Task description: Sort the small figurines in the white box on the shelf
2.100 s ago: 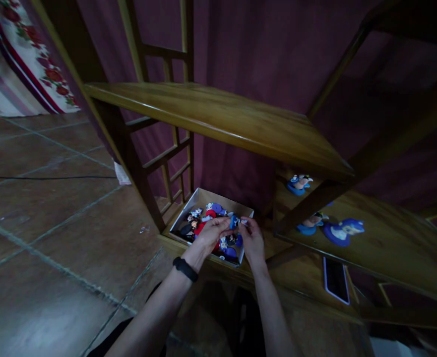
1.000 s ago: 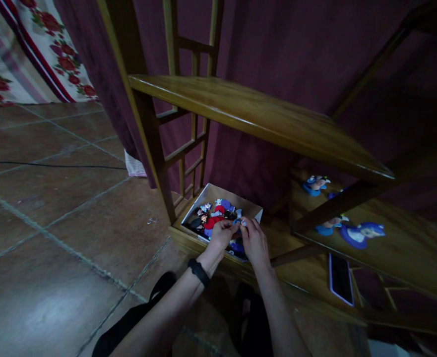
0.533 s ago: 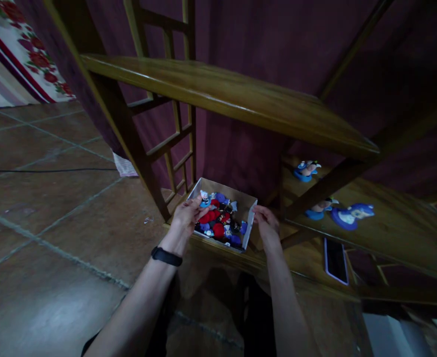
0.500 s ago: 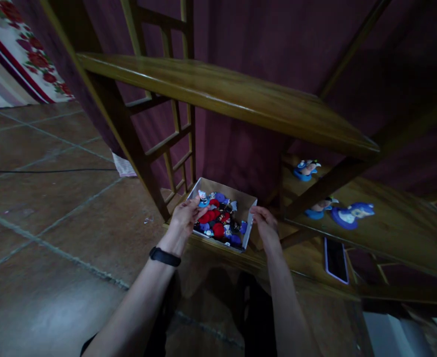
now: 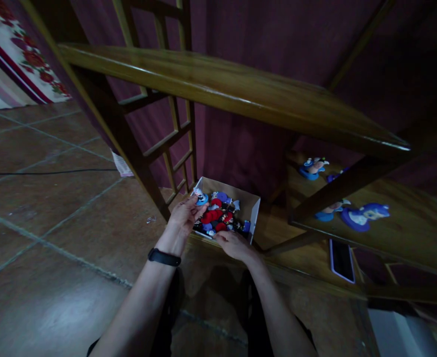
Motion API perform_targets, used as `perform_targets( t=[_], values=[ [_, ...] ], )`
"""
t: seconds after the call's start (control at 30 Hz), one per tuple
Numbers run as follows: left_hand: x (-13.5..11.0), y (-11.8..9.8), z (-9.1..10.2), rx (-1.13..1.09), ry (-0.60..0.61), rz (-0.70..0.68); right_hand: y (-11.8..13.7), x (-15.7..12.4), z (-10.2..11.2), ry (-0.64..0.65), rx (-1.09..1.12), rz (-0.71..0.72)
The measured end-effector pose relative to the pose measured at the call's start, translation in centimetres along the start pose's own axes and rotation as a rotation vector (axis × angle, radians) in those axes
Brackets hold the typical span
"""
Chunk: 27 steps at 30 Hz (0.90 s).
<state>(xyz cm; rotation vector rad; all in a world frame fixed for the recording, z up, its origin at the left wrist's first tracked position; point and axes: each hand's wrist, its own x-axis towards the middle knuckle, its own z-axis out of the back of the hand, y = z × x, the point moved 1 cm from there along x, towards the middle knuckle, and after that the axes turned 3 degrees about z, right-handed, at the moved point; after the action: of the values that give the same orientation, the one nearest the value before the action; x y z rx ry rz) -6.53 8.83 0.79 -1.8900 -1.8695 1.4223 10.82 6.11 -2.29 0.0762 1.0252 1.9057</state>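
My left hand (image 5: 185, 214) is closed around a small figurine (image 5: 201, 197) with a round blue base and a white-and-dark body, at the left side of a shallow cardboard box (image 5: 254, 218). Several small figurines in red, purple, blue and black lie jumbled inside the box, some with red round bases (image 5: 221, 226). At the box's near edge is my right hand (image 5: 236, 245), its fingers bent and close together over the rim. What lies between those fingertips is hidden. The left wrist wears a black band (image 5: 164, 257).
The box stands on a low wooden shelf board (image 5: 278, 228) beneath a wooden beam (image 5: 218, 82). To the right, more figurines (image 5: 365, 216) sit on a higher shelf. A phone (image 5: 342, 260) lies on the lower board. Wooden lattice (image 5: 169, 141) rises at the left.
My right hand has moved from the box's right rim leftward and nearer, to its front edge. The left hand keeps the figurine, which is tilted differently. The view has shifted slightly.
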Motion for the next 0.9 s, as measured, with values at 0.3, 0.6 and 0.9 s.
perform_targets(
  t=[0.3,0.6,0.9],
  values=[
    [-0.3,-0.6,0.4,-0.006,-0.016,-0.010,-2.1,1.0,1.0,-0.356,0.173,0.010],
    [-0.6,-1.1,0.3,0.023,-0.018,-0.013,-2.6,1.2,-1.6,-0.113,0.138,0.073],
    [-0.4,-0.1,0.0,0.090,0.031,0.059,-1.5,0.7,-0.4,-0.269,0.082,0.098]
  ],
)
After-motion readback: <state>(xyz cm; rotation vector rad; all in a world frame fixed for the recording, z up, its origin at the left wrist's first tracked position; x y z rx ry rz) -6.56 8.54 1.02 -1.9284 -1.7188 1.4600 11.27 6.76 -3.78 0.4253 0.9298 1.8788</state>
